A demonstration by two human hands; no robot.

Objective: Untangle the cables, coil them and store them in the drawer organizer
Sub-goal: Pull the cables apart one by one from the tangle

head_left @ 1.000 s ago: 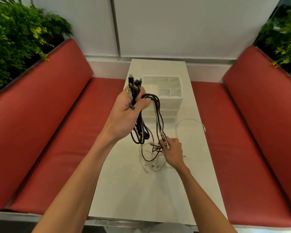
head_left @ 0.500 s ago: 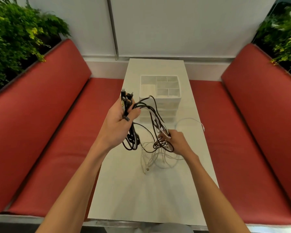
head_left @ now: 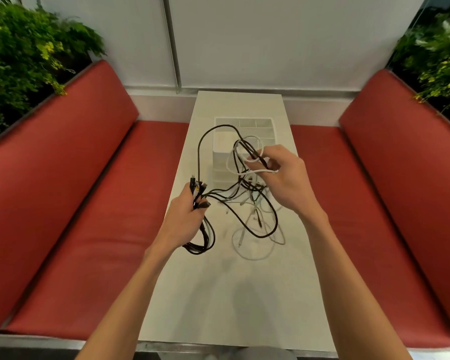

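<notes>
Left hand [head_left: 182,222], nine o'clock over the table [head_left: 231,294], fingers curled round bunched black cables [head_left: 198,157]; right hand [head_left: 286,183], two o'clock, pinches white cable [head_left: 228,162] loops; drawer organizer [head_left: 268,131] at twelve.

The counter [head_left: 218,294] is a smooth white surface with a faint sheen, and the drawer organizer [head_left: 218,162] at twelve o'clock on it looks like matt white plastic. The black cables [head_left: 198,152] have a dull matt jacket, the white cables [head_left: 247,257] a smooth, slightly glossy plastic one. At nine and three o'clock the red cushions [head_left: 89,229] look like smooth leatherette with a soft satin shine.
</notes>
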